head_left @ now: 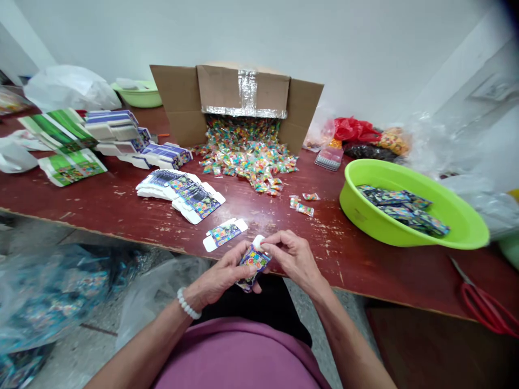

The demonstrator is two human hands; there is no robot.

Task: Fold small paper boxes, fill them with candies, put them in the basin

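A small printed purple carton (254, 263) is gripped in my left hand (221, 275), thumb across its front, just off the table's front edge. At its upper end a white flap shows, and my right hand (298, 262) pinches there with thumb and forefinger. Whether anything lies inside the carton is hidden. Just beyond my left hand, one flattened carton (226, 232) lies on the table. Behind it a fanned stack of flat cartons (194, 197) is spread out. A few wrapped candies (304, 208) rest on the tabletop beyond my right hand.
An open cardboard box (243, 89) on its side spills wrapped candies (251, 162). On the right, a green basin (373, 229) holds filled dark packs (401, 208); red-handled scissors (480, 308) lie near the edge. Bundled cartons (113, 132) stand left. Plastic bags (52, 297) sit on the floor.
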